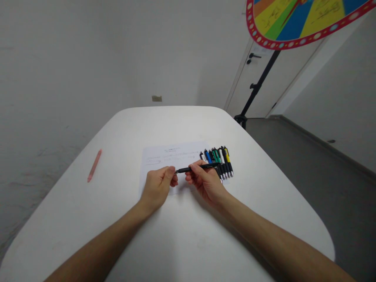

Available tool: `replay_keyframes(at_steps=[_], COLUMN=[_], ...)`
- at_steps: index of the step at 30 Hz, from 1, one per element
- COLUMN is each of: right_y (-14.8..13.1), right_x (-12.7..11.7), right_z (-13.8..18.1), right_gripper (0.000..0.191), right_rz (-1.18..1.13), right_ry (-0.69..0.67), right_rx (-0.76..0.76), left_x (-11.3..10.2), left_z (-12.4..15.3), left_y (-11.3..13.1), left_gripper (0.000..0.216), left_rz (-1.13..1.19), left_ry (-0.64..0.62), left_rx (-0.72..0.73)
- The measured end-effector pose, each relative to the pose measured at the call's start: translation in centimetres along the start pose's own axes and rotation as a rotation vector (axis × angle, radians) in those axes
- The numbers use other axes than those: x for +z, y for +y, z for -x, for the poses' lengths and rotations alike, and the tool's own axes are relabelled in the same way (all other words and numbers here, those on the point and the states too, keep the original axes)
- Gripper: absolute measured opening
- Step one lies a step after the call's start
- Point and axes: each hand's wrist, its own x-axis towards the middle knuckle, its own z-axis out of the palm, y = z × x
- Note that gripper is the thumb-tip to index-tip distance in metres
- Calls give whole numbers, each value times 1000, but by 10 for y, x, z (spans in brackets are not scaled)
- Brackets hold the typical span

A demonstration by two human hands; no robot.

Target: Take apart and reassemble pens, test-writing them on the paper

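Observation:
A black pen (185,170) is held nearly level above a sheet of paper (149,154) with handwriting on it. My right hand (205,182) is closed around the pen's barrel, thumb on top. At the pen's metal tip, the thumb and fingers of my left hand (158,184) are pinched together; the exact contact there is partly hidden. Just right of the paper, several pens (225,162) lie side by side in a row, with blue, green, white, black and yellow barrels. My right hand covers part of that row.
A pink pen-like stick (94,166) lies alone at the left of the white table (182,125). Beyond the table's far right corner stands a colourful prize wheel (296,23) on a black stand (258,84). A door with a black handle (254,56) is behind it.

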Motion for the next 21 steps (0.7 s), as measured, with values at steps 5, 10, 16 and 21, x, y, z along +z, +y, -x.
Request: replay_keyframes(at_steps=[5,10,16,21], right_y=[0,0,-6,-9], right_x=[0,2,5,3], right_z=[-1,1,3,1], right_gripper=[31,35,33,35], right_rz=[-18,-100,-206,-257], right_ry=[17,16,-55,-74], right_rx=[17,56,52,60], left_x=[0,0,-6,-9], left_z=[0,-2,-5,-7], left_y=[-5,-8,-8,-8], left_gripper=[26,11,10,13], left_rz=[20,5,-46,-38], left_ry=[42,109,135,101], left_rx=[43,82,83,73])
